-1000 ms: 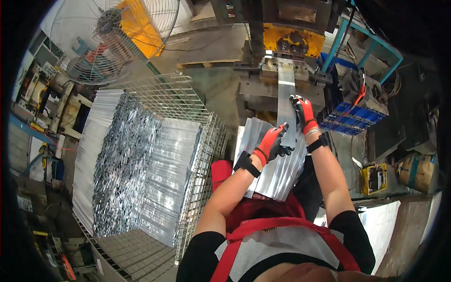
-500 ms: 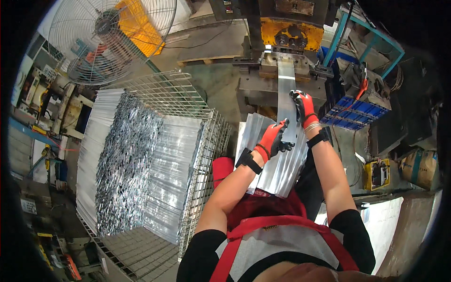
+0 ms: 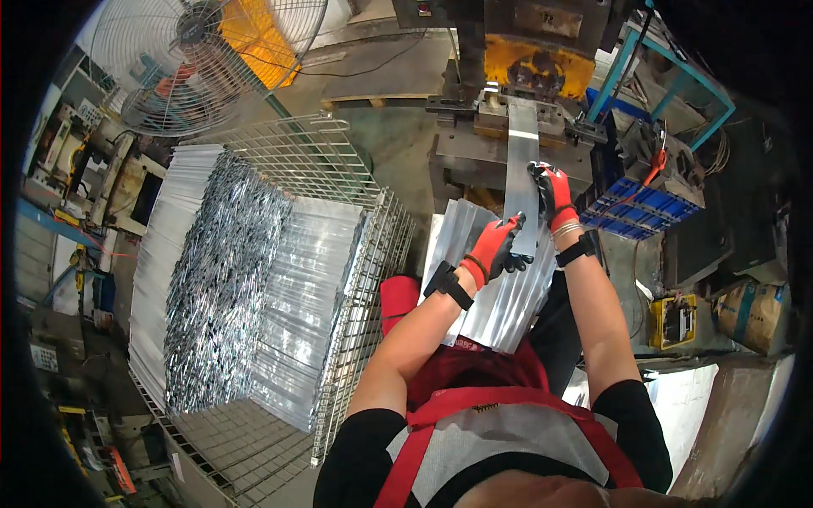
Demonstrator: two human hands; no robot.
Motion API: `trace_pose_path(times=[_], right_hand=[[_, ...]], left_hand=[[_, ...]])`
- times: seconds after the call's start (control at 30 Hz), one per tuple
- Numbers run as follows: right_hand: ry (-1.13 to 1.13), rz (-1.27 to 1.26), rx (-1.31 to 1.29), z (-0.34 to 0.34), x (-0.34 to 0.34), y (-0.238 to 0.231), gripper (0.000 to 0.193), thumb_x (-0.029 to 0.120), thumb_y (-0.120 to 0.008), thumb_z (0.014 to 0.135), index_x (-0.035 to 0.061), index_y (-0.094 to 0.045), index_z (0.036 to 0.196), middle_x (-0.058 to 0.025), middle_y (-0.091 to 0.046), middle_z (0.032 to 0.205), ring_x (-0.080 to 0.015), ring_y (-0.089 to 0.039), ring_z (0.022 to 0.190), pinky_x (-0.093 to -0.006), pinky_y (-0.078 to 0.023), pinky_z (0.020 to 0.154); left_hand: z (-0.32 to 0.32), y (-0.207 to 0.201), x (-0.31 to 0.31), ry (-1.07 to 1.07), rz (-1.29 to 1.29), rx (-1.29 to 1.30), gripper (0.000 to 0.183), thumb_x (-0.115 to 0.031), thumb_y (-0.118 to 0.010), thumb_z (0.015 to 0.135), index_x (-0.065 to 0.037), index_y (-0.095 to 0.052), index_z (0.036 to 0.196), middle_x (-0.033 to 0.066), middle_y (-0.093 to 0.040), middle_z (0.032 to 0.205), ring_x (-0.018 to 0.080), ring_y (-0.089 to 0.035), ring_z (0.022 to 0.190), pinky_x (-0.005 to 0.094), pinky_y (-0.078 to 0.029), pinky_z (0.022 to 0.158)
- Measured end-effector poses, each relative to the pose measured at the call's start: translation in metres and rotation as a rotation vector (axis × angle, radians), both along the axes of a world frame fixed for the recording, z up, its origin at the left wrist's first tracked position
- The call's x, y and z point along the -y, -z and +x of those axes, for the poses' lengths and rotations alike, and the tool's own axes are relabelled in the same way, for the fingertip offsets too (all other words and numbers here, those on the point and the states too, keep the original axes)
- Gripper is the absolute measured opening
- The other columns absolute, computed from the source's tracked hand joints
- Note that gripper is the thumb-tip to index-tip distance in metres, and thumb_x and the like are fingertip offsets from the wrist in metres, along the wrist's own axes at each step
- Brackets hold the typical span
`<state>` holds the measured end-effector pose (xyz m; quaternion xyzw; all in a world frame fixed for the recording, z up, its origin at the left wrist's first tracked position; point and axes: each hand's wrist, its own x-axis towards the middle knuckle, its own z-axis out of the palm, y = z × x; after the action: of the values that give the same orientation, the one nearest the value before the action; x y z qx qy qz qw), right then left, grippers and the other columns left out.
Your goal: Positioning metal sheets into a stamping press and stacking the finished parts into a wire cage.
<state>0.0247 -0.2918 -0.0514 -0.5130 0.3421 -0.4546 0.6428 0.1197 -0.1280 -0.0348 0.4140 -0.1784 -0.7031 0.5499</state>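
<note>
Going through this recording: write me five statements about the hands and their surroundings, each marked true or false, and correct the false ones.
1. The left grip is at the near end of the metal strip. True.
2. The right grip is on the strip's left edge. False: it is on the right edge, farther along than the left grip.
3. Both hands wear red-and-black gloves. True.
4. The wire basket stands to the person's right. False: it stands to the left, with many metal pieces in it.
5. A fan with a round wire guard shows at the upper left. True.
</note>
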Motion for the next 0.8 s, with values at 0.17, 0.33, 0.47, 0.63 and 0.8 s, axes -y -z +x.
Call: trace_pose_path(times=[0.17,0.33,0.47,0.63,0.8], right_hand=[[0.072,-0.131,-0.112,-0.010,-0.004,0.001,0.020,0.017,-0.062,0.080,0.0020,-0.063,0.093,0.0024,-0.060,0.080,-0.0096,-0.052,0.076,-0.0240,-0.042,0.071],[0.138,-0.496,-0.444,-0.045,-0.024,-0.022,0.041,0.022,-0.066,0.078,0.0035,-0.054,0.114,-0.0081,-0.060,0.108,-0.0144,-0.055,0.097,-0.0291,-0.043,0.084],[0.096,-0.464,-0.280,-0.058,-0.043,-0.058,0.048,0.014,-0.067,0.076,0.0065,-0.050,0.120,-0.0103,-0.057,0.113,-0.0212,-0.056,0.101,-0.0318,-0.041,0.088],[0.192,-0.792,-0.602,-0.063,-0.076,-0.094,0.055,0.017,-0.069,0.071,0.0098,-0.050,0.122,-0.0086,-0.052,0.118,-0.0277,-0.047,0.112,-0.0402,-0.034,0.098],[-0.132,-1.492,-1.108,-0.067,-0.106,-0.130,0.060,0.025,-0.070,0.062,0.0163,-0.052,0.118,-0.0073,-0.044,0.125,-0.0310,-0.035,0.120,-0.0524,-0.022,0.102]], left_hand=[[0.001,-0.004,-0.006,-0.050,-0.100,-0.126,0.025,-0.033,-0.052,0.088,-0.010,-0.053,0.097,0.0002,-0.050,0.080,0.0201,-0.058,0.051,0.0297,-0.047,0.040],[0.003,-0.008,-0.007,0.006,-0.091,-0.164,0.028,-0.035,-0.050,0.089,-0.010,-0.054,0.100,0.0001,-0.054,0.085,0.0185,-0.059,0.053,0.0270,-0.045,0.038],[0.012,-0.007,-0.013,0.099,-0.186,-0.270,0.033,-0.040,-0.050,0.088,-0.009,-0.052,0.100,0.0018,-0.055,0.080,0.0174,-0.058,0.053,0.0253,-0.042,0.036],[0.030,-0.008,-0.041,0.114,-0.200,0.687,0.037,-0.043,-0.054,0.085,-0.006,-0.056,0.092,0.0018,-0.056,0.068,0.0139,-0.057,0.058,0.0310,-0.044,0.049],[0.051,-0.039,-0.081,0.250,-0.480,1.849,0.029,-0.033,-0.057,0.080,-0.011,-0.056,0.098,0.0085,-0.058,0.078,0.0266,-0.058,0.071,0.0360,-0.045,0.060]])
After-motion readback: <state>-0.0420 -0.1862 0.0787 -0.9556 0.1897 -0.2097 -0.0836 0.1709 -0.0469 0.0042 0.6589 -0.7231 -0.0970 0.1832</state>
